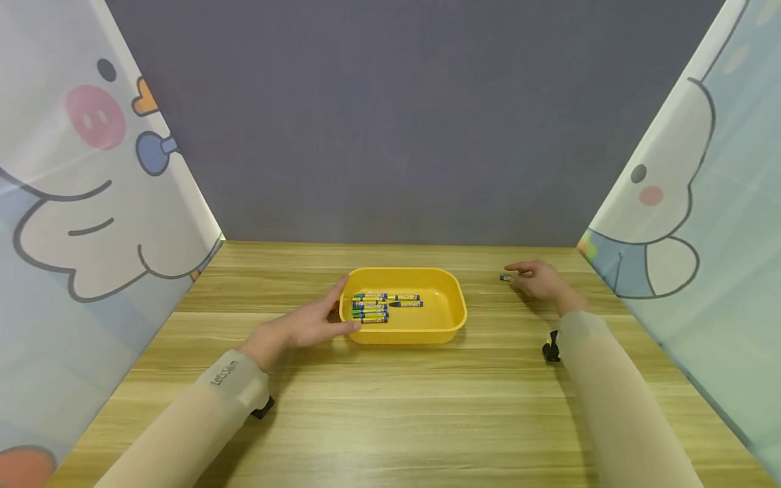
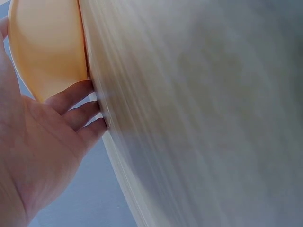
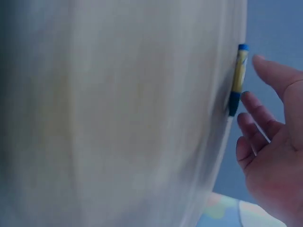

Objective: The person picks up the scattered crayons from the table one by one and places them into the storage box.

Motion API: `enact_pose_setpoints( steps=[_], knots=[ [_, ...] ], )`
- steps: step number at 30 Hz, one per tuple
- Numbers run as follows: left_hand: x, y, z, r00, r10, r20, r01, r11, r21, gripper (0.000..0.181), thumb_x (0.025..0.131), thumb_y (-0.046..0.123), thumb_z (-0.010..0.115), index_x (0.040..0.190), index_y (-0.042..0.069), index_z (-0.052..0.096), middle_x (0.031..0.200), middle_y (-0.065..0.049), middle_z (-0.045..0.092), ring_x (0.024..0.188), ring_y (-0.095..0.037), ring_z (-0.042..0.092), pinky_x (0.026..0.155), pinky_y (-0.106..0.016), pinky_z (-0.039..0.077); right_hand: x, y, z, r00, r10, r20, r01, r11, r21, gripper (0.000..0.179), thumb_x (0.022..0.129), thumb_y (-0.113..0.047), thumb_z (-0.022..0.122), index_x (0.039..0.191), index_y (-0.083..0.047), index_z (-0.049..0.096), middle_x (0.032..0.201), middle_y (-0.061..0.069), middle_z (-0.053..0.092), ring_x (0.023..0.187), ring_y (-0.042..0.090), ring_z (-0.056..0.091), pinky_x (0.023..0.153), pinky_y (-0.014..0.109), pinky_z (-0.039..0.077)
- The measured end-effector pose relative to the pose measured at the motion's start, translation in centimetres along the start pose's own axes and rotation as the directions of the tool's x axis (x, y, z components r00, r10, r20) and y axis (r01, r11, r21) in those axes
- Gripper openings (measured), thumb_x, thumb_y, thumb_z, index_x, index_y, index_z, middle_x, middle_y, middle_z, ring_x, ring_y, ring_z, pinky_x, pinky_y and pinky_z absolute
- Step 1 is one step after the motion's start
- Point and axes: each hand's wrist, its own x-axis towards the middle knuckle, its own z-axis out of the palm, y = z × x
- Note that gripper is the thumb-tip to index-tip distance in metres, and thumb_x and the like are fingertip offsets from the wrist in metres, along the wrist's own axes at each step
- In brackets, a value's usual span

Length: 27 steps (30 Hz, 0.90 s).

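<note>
At the left end of a yellow plastic tray (image 1: 433, 337), my left hand (image 1: 314, 322) holds it with the thumb at the near rim and the fingers around the far corner. In the left wrist view the fingertips of that hand (image 2: 47, 127) reach down to the tabletop beside the tray wall (image 2: 49, 52). Off to the tray's right, my right hand (image 1: 539, 280) hovers over a single crayon (image 1: 505, 278), partly covering it. The right wrist view shows this yellow crayon with blue ends (image 3: 240, 75) lying between the spread thumb and loosely bent fingers, apart from the thumb.
Several crayons (image 1: 370, 308) lie in the left half of the tray, with two more (image 1: 405, 304) near its middle. The wood-grain table (image 1: 390, 400) is bounded by a dark back panel (image 1: 390, 135) and cartoon-printed side curtains (image 1: 647, 271).
</note>
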Motion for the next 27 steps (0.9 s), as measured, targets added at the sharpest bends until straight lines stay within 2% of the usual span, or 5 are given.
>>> enact_pose_setpoints(
  steps=[4,7,11,16,27],
  knots=[
    [0.0,0.1,0.0,1.0,-0.001,0.002,0.001,1.0,0.007,0.116,0.101,0.069,0.067,0.176,0.035,-0.013,0.164,-0.014,0.057,0.148,-0.034,0.057,0.129,-0.059,0.038,-0.3,0.7,-0.3,1.0,0.01,0.014,-0.009,0.998,-0.06,0.042,0.109,-0.014,0.066,0.148,0.001,0.065,0.146,0.04,0.061,0.134,0.06,0.059,0.111,0.072,0.05],
    [0.0,0.1,0.0,1.0,-0.01,0.004,0.01,1.0,0.015,0.116,0.1,0.071,0.067,0.176,0.037,-0.014,0.165,-0.014,0.056,0.149,-0.035,0.057,0.129,-0.059,0.039,-0.4,0.9,-0.4,0.999,0.024,0.029,-0.023,0.998,-0.053,0.04,0.11,-0.012,0.065,0.148,0.0,0.066,0.141,0.038,0.064,0.124,0.053,0.064,0.096,0.057,0.057],
    [0.0,0.2,-0.1,1.0,-0.009,0.009,0.009,1.0,0.013,0.116,0.1,0.071,0.067,0.177,0.034,-0.013,0.166,-0.014,0.055,0.149,-0.035,0.056,0.129,-0.06,0.038,-0.4,1.0,-0.4,0.997,0.059,0.043,-0.058,0.998,-0.027,0.038,0.111,-0.012,0.063,0.147,-0.001,0.068,0.137,0.036,0.067,0.11,0.041,0.065,0.081,0.038,0.05],
    [0.1,0.2,-0.2,1.0,-0.01,0.008,0.01,1.0,0.014,0.118,0.1,0.07,0.067,0.177,0.03,-0.011,0.164,-0.014,0.057,0.147,-0.035,0.058,0.128,-0.059,0.039,-0.2,1.1,-0.2,0.995,0.089,0.049,-0.088,0.996,-0.007,0.037,0.111,-0.011,0.062,0.146,-0.001,0.068,0.127,0.032,0.07,0.088,0.027,0.056,0.074,0.036,0.044],
    [0.0,0.3,-0.2,1.0,-0.018,0.02,0.018,1.0,-0.014,0.118,0.1,0.07,0.068,0.177,0.03,-0.012,0.162,-0.013,0.058,0.147,-0.031,0.058,0.129,-0.058,0.039,0.0,-1.0,0.2,0.999,-0.025,0.044,0.025,1.0,-0.007,0.04,0.111,-0.017,0.063,0.149,-0.007,0.068,0.112,0.017,0.074,0.081,0.02,0.056,0.072,0.034,0.047]
  ],
)
